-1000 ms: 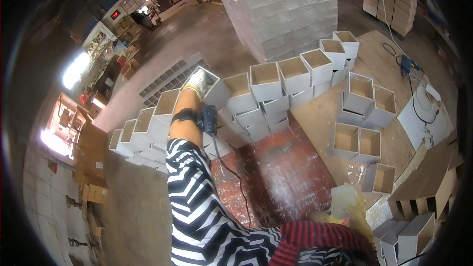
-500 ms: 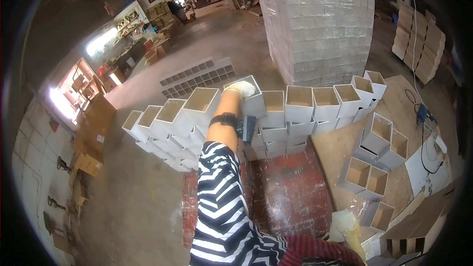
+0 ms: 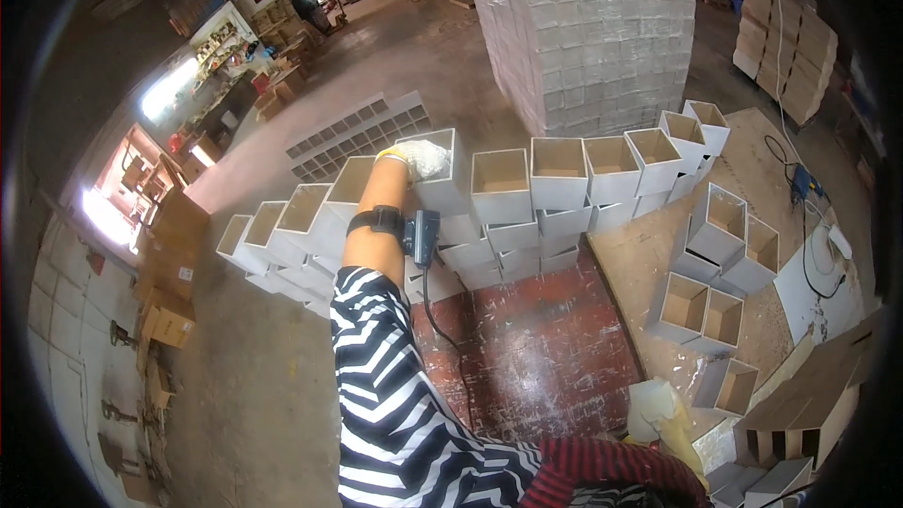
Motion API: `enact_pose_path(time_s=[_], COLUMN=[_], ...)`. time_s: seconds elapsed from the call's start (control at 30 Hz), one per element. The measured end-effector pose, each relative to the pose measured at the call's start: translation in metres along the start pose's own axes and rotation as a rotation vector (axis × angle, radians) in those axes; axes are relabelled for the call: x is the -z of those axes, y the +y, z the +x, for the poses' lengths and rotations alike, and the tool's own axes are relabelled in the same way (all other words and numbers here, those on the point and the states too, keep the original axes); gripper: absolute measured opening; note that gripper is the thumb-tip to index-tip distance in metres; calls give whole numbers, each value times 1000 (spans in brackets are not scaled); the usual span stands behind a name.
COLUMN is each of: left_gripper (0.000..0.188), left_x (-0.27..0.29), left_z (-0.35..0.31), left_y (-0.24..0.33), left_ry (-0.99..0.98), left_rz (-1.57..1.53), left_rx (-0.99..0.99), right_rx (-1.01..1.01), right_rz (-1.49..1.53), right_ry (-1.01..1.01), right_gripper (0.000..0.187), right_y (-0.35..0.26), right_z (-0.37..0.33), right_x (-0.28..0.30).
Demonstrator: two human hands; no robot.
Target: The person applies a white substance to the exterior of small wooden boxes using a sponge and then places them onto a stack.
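My left hand [image 3: 425, 159], in a white glove with a yellow cuff, reaches forward over an open-topped white box [image 3: 450, 190]. Its fingers are over the rim and inside, partly hidden; it appears to grip the wall. This box sits in the top row of a stacked wall of similar boxes, with another open box [image 3: 500, 172] just right of it. A dark device [image 3: 422, 237] is strapped to my left wrist, its cable trailing down. At the lower right, my right hand [image 3: 679, 433], yellow-gloved, is closed around a pale, squarish thing [image 3: 651, 404] whose kind is unclear.
Several loose boxes [image 3: 718, 226] stand on a tan board [image 3: 625, 292] at the right. A red, scuffed platform [image 3: 527, 348] lies before the stack. Behind rises a tall wrapped stack [image 3: 602, 38]; a compartmented grey piece [image 3: 357, 136] lies on the floor. Cables [image 3: 814, 259] run at the right.
The whole view has shifted, so the stack appears lower-left to upper-left of where it was. My left hand stays on the same box; my right hand still holds the pale thing.
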State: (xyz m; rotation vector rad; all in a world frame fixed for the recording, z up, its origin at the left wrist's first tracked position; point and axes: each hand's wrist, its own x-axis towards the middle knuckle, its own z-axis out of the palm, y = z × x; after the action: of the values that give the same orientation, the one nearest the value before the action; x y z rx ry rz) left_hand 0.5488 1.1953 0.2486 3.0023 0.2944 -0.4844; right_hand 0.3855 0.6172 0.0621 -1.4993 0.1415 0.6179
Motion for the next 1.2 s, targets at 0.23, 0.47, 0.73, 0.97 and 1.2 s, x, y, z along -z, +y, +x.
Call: enact_pose_path(time_s=[0.23, 0.47, 0.73, 0.97, 1.2], left_gripper=[34, 38, 38, 39, 41], left_x=[-9, 18, -36, -125, -151], left_z=[14, -14, -84, -100, -131], left_y=[-8, 33, 108, 227, 279], left_ry=[11, 235, 1021, 688, 491], left_rz=[84, -121, -153, -329, -296], left_rx=[-75, 67, -219, -567, -580], right_rx=[-2, -3, 33, 94, 104], right_rz=[113, -70, 39, 147, 106], right_ry=[-23, 58, 111, 86, 148], right_gripper=[70, 71, 68, 68, 68], right_y=[11, 4, 35, 47, 56], right_z=[-4, -4, -21, -36, -75], right_x=[2, 8, 27, 33, 62])
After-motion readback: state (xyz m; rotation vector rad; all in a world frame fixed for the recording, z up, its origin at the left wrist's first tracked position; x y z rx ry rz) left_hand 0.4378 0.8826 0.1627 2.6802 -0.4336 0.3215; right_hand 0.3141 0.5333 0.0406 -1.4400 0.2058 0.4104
